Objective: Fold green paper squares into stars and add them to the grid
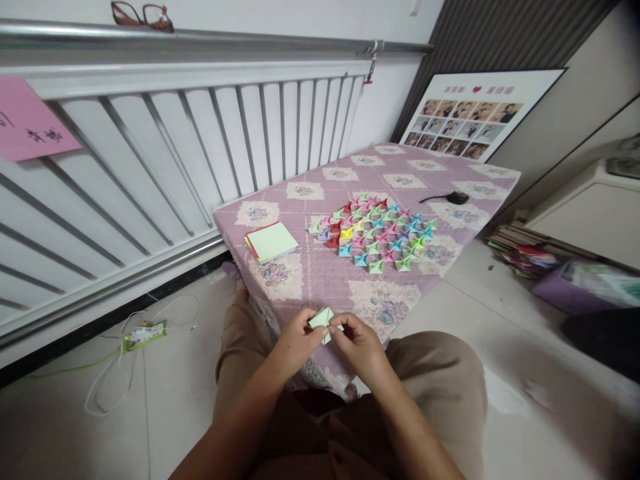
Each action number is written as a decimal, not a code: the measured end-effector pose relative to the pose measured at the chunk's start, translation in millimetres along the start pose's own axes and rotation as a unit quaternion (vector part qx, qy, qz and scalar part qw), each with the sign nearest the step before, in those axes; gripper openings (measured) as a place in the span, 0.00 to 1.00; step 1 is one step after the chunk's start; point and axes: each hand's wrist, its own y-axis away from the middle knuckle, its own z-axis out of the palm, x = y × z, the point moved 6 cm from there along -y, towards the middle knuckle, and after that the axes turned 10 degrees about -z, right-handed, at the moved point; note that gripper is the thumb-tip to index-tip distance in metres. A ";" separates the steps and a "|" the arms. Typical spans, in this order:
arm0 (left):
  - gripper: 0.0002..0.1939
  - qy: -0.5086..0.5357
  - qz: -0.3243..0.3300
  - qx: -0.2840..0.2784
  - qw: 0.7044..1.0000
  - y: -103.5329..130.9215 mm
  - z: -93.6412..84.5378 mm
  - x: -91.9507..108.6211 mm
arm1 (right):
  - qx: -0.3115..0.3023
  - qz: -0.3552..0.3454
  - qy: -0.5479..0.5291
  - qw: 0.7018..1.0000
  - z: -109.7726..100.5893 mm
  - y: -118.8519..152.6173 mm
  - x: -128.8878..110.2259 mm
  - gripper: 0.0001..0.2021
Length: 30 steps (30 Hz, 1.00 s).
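Note:
A small folded piece of pale green paper (pixel 323 318) is held above the near edge of the table. My left hand (pixel 299 339) pinches its left side between thumb and fingers. On the opposite side, my right hand (pixel 359 343) grips the paper, its thumb close to the left thumb. Part of the paper is hidden behind the fingers. Beyond the hands, several rows of colourful folded paper pieces (pixel 376 230) stand on the table. To their left lies a stack of square paper sheets (pixel 271 242), pale green on top with red and yellow edges showing.
A purple flowered cloth covers the table (pixel 325 280). At its right lies a small black object with a cord (pixel 457 197). A white radiator (pixel 280 133) runs along the left, and a power strip (pixel 145 335) with cables lies on the floor. A photo board (pixel 475 113) leans behind.

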 end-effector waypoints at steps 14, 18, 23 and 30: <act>0.04 -0.106 0.001 -0.036 0.994 7.5 4.8 8.8 | -0.034 0.116 -0.186 0.975 7.3 1.6 5.4 0.12; 0.03 -0.055 -0.023 -0.034 0.998 8.0 7.9 8.0 | -0.005 0.143 -0.184 0.973 4.6 2.6 7.1 0.14; 0.10 0.053 -0.033 -0.067 0.996 7.1 17.3 -0.5 | 0.054 0.141 -0.183 0.971 0.4 1.1 10.8 0.16; 0.08 -0.013 -0.050 -0.038 0.998 3.9 11.8 -15.7 | 0.067 0.138 -0.166 0.974 -3.1 1.8 13.2 0.17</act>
